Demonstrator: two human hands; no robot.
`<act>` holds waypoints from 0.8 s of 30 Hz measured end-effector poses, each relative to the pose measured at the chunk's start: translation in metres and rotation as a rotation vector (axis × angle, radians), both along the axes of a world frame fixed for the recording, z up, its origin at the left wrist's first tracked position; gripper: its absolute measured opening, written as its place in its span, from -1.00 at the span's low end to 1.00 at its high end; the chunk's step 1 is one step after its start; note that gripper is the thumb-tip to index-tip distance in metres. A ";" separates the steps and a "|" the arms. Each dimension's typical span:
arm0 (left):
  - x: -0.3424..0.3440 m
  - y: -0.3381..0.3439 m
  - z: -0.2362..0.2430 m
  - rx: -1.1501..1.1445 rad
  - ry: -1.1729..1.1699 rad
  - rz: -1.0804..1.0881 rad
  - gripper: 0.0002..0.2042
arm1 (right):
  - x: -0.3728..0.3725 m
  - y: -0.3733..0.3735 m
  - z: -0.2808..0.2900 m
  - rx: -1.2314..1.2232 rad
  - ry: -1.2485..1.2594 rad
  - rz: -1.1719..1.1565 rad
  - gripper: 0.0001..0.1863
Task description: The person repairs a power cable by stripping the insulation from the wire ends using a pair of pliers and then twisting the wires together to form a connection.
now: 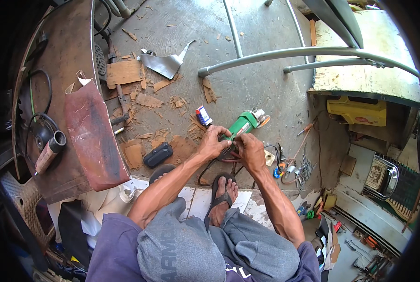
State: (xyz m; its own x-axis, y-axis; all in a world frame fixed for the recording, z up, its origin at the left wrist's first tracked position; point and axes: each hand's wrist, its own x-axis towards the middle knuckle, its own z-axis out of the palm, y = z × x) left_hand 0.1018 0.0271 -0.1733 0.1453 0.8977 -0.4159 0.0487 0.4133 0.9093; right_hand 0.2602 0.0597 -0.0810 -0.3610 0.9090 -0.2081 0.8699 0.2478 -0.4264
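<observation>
A green angle grinder (242, 125) lies on the floor ahead of my feet, its metal head and disc toward the far right. My left hand (214, 142) grips the rear of its body from the left, fingers bent around it. Just to the right, my right hand (250, 151) has its fingers pinched together at the same rear end. Whatever its fingertips hold is too small or hidden to make out. Beside my left hand stands a small blue, white and red box (203, 115). A dark cord (203, 176) loops below the grinder.
Wood chips and a bent metal sheet (165, 64) litter the floor at left. A black case (158, 155) lies near my left foot. Grey tubular legs (275, 57) cross the far right. Wires (304, 167) lie right of my right hand; a wooden bench (73, 94) stands left.
</observation>
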 end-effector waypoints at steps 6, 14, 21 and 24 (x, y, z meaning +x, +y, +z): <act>-0.001 0.002 0.000 -0.009 -0.005 0.012 -0.68 | -0.002 0.006 0.010 -0.032 -0.055 0.129 -0.88; 0.002 0.001 0.001 0.017 0.038 0.010 -0.68 | -0.007 0.004 0.007 -0.060 -0.224 0.075 -0.85; -0.001 0.003 0.002 -0.003 0.024 -0.018 -0.66 | -0.022 0.008 0.013 -0.079 -0.292 0.040 -0.85; 0.001 0.000 0.000 0.014 0.019 -0.007 -0.65 | -0.022 0.006 0.009 -0.066 -0.287 -0.029 -0.84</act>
